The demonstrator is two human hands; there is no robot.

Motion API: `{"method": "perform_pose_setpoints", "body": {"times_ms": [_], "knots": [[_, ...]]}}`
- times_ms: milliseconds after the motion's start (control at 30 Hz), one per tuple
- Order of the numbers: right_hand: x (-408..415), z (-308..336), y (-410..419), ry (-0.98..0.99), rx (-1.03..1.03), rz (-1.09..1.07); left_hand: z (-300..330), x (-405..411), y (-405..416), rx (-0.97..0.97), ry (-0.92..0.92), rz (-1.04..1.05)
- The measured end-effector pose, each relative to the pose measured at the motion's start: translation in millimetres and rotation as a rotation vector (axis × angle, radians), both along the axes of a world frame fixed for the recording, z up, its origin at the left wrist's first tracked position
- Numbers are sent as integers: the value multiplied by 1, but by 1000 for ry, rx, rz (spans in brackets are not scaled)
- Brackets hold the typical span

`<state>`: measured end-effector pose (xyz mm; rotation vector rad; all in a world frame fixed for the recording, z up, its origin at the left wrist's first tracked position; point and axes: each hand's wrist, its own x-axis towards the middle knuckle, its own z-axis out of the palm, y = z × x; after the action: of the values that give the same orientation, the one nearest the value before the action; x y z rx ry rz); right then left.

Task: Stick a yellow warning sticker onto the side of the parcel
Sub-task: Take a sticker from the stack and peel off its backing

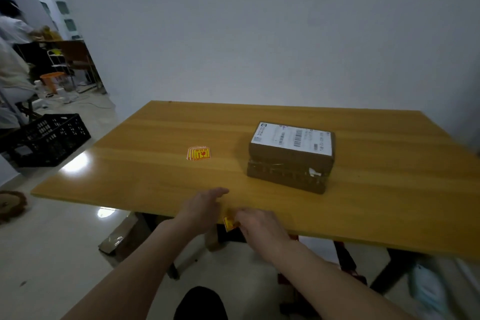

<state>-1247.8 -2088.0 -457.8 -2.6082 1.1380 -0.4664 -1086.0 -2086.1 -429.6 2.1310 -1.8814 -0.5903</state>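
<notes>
Both hands, left hand [204, 212] and right hand [255, 223], pinch yellow sticker [230, 223] at table [155, 138] near edge, well short of parcel [291, 157]. Peeling, probably; blurred. Risk: sticker curls, sticks to fingers.

I see a wooden table [161, 174] with a glossy yellow-brown top. Beyond my hands' pinch at its near edge and a little to the left, a small fanned stack of yellow warning stickers [198, 153] lies flat on the wood. Farther out and to the right of the pinch sits the brown parcel [290, 158], flat on the top, its white shipping label [293, 139] facing up, well apart from the stickers.
</notes>
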Motion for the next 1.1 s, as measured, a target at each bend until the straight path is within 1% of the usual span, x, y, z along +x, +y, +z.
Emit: {"method": "perform_pose_setpoints", "body": {"times_ms": [33, 67, 100, 133, 167, 200, 233, 267, 300, 367, 533, 700, 767, 833, 867, 933, 967, 1033, 1100], "knots": [[-7, 7, -1, -43, 61, -56, -1, -6, 0, -14, 47, -18], [-14, 14, -3, -142, 185, -134, -3, -12, 0, -30, 92, -37], [-22, 21, -4, -300, 352, -215, -2, -20, 2, -40, 153, -51], [-31, 28, -5, -482, 515, -284, -1, -27, 4, -47, 264, -49], [-40, 34, -4, -647, 640, -343, 2, -36, 7, -43, 451, -18], [-50, 39, -3, -773, 710, -382, 5, -47, 11, -33, 695, 33], [-59, 43, 0, -857, 739, -408, 10, -59, 16, -10, 936, 88], [-67, 48, 2, -921, 755, -425, 15, -70, 19, 10, 1117, 132], [-74, 52, 5, -966, 761, -434, 18, -80, 23, 15, 1212, 162], [-85, 56, 8, -1027, 745, -461, 23, -100, 28, -21, 1300, 208], [-102, 64, 9, -1035, 694, -512, 31, -134, 35, -236, 1243, 263], [-101, 72, 0, -1012, 633, -516, 41, -133, 25, -335, 1209, 309], [-99, 74, -1, -1002, 627, -510, 43, -134, 24, -321, 1170, 279], [-96, 74, -2, -1003, 604, -509, 44, -137, 24, -316, 1103, 255], [-96, 74, -2, -1011, 568, -526, 45, -138, 24, -350, 1066, 280], [-95, 78, 1, -1024, 456, -608, 49, -138, 22, -474, 960, 362], [-95, 80, 3, -1029, 420, -630, 51, -139, 22, -535, 883, 367], [-94, 83, 6, -1059, 462, -569, 53, -141, 23, -628, 756, 286], [-91, 87, 11, -1103, 573, -479, 50, -145, 24, -707, 694, 193]]}}
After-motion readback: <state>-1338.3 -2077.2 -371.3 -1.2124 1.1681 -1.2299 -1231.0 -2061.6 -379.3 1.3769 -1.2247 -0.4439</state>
